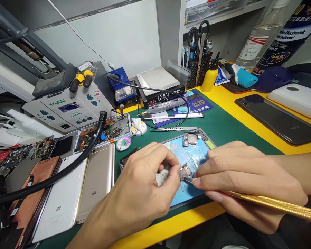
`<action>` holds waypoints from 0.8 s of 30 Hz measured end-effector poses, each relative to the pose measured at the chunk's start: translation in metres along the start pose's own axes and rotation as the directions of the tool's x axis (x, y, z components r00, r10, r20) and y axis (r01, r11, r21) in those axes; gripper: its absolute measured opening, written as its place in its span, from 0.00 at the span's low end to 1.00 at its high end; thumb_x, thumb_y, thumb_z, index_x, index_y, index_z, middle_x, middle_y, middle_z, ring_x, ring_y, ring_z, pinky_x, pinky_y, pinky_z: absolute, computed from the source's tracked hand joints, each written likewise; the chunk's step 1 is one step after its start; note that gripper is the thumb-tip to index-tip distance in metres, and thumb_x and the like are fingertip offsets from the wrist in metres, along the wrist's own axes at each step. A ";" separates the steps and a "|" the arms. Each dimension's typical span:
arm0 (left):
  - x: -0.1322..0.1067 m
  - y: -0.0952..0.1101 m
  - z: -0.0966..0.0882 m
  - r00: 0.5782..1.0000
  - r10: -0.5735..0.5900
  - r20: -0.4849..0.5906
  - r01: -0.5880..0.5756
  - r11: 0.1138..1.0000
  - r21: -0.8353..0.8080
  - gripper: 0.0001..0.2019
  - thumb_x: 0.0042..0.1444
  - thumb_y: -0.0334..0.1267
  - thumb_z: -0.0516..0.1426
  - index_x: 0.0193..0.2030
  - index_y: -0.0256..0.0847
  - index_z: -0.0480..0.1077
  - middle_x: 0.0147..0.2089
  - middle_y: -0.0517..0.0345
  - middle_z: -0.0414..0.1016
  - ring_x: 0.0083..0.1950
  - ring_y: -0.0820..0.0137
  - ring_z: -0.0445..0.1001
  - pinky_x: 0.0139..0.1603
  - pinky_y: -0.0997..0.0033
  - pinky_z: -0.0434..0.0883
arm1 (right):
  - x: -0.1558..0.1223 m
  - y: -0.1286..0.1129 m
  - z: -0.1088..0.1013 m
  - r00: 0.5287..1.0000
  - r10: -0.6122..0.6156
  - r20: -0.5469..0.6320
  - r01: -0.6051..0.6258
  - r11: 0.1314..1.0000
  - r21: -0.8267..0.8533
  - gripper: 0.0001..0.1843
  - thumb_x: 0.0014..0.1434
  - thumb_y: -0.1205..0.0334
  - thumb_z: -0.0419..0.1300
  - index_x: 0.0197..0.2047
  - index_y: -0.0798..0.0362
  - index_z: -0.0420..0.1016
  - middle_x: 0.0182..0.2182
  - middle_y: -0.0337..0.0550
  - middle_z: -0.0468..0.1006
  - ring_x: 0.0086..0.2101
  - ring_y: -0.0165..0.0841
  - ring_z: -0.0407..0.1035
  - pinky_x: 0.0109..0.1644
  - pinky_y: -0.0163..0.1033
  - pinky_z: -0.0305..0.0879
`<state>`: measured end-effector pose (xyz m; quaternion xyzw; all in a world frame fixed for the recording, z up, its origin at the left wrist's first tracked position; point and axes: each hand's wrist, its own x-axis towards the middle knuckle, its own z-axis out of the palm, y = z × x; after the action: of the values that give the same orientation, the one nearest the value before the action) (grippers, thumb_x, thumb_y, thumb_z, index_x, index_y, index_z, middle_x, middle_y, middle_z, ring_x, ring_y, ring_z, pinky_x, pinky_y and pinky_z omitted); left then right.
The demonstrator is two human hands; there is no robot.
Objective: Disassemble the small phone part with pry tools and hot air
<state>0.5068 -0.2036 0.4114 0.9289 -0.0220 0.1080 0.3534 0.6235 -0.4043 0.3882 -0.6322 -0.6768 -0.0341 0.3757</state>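
Observation:
My left hand [142, 186] is closed in a pinch on a small metal part [184, 172] held over a blue work mat [194, 157] on the green bench mat. My right hand [238, 180] is closed around gold tweezers [272, 204], whose tips touch that same metal part from the right. Two more small metal shields [189, 139] lie at the far end of the blue mat.
Several phones and back covers [62, 193] lie at the left, with a black hose [75, 159] across them. A soldering station [67, 107], a circuit-board tray [106, 133], solder wick rolls [123, 143], spare tweezers [171, 129], a tool holder [199, 65] and bottles [259, 38] stand behind. A dark phone [280, 119] lies at the right.

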 end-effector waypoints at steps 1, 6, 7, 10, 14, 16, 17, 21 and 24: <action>0.000 0.001 0.000 1.000 -0.011 -0.002 0.011 1.000 0.007 0.04 0.60 0.30 0.57 0.34 0.42 0.70 0.33 0.63 0.72 0.33 0.74 0.69 0.37 0.69 0.67 | 0.000 0.000 0.000 1.000 -0.005 0.000 0.005 1.000 -0.002 0.16 0.58 0.72 0.61 0.49 0.51 0.75 0.35 0.45 0.84 0.34 0.36 0.78 0.39 0.41 0.72; 0.001 0.001 0.002 0.999 -0.046 -0.004 0.046 0.999 0.024 0.04 0.60 0.32 0.56 0.34 0.43 0.70 0.32 0.64 0.71 0.33 0.74 0.69 0.36 0.69 0.66 | -0.001 -0.001 0.001 1.000 0.023 -0.005 -0.023 1.000 0.002 0.17 0.58 0.73 0.61 0.50 0.51 0.75 0.36 0.45 0.84 0.35 0.36 0.79 0.41 0.41 0.72; 0.000 0.000 0.002 0.999 -0.049 -0.003 0.049 0.999 0.023 0.04 0.60 0.32 0.56 0.34 0.43 0.70 0.32 0.64 0.71 0.33 0.74 0.69 0.36 0.69 0.66 | -0.001 -0.001 0.001 0.999 0.037 -0.007 -0.037 0.999 0.005 0.17 0.58 0.73 0.61 0.50 0.51 0.76 0.36 0.45 0.84 0.35 0.36 0.79 0.41 0.41 0.72; 0.000 -0.001 0.002 0.999 -0.050 -0.001 0.050 0.998 0.024 0.04 0.60 0.32 0.56 0.35 0.43 0.70 0.32 0.64 0.71 0.33 0.74 0.69 0.36 0.68 0.65 | -0.002 -0.001 0.000 0.999 0.040 -0.005 -0.040 0.999 0.014 0.16 0.57 0.73 0.61 0.48 0.51 0.76 0.35 0.45 0.84 0.34 0.36 0.79 0.40 0.41 0.72; 0.000 -0.001 0.002 0.999 -0.049 -0.001 0.049 0.999 0.021 0.04 0.60 0.32 0.56 0.35 0.43 0.70 0.32 0.63 0.71 0.33 0.73 0.69 0.36 0.68 0.65 | 0.000 0.000 -0.001 1.000 -0.013 0.004 0.013 1.000 0.028 0.16 0.56 0.74 0.61 0.48 0.54 0.76 0.35 0.46 0.84 0.34 0.36 0.78 0.38 0.41 0.71; 0.000 -0.001 0.002 0.999 -0.048 0.002 0.048 0.999 0.022 0.04 0.60 0.31 0.56 0.35 0.43 0.70 0.32 0.63 0.71 0.33 0.74 0.69 0.36 0.68 0.65 | 0.001 0.001 -0.001 1.000 -0.003 0.007 0.003 1.000 0.026 0.16 0.56 0.74 0.61 0.48 0.54 0.76 0.36 0.47 0.84 0.35 0.36 0.78 0.39 0.41 0.70; 0.000 -0.001 0.002 0.999 -0.047 0.003 0.047 0.999 0.022 0.04 0.60 0.31 0.56 0.35 0.43 0.70 0.32 0.63 0.71 0.33 0.74 0.69 0.36 0.68 0.65 | 0.002 0.001 -0.001 1.000 0.004 0.010 -0.004 1.000 0.024 0.16 0.57 0.74 0.61 0.48 0.54 0.76 0.36 0.47 0.84 0.35 0.36 0.78 0.39 0.41 0.71; 0.000 0.000 0.001 0.999 -0.037 -0.003 0.037 0.999 0.011 0.04 0.61 0.31 0.56 0.35 0.42 0.70 0.32 0.64 0.71 0.34 0.75 0.69 0.36 0.70 0.66 | 0.000 0.000 0.001 1.000 0.017 0.006 -0.017 1.000 0.012 0.16 0.57 0.74 0.61 0.48 0.54 0.76 0.36 0.46 0.84 0.35 0.35 0.78 0.41 0.41 0.71; 0.001 0.001 0.001 0.999 -0.039 -0.001 0.039 0.999 0.006 0.04 0.60 0.31 0.57 0.34 0.42 0.70 0.32 0.65 0.71 0.33 0.77 0.69 0.37 0.73 0.66 | -0.004 -0.004 0.002 0.998 0.027 -0.048 -0.026 0.999 0.020 0.13 0.58 0.74 0.60 0.45 0.54 0.78 0.36 0.44 0.83 0.34 0.34 0.77 0.41 0.40 0.70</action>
<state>0.5075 -0.2047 0.4118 0.9302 -0.0036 0.1016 0.3527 0.6187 -0.4071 0.3866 -0.6363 -0.6594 -0.0381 0.3986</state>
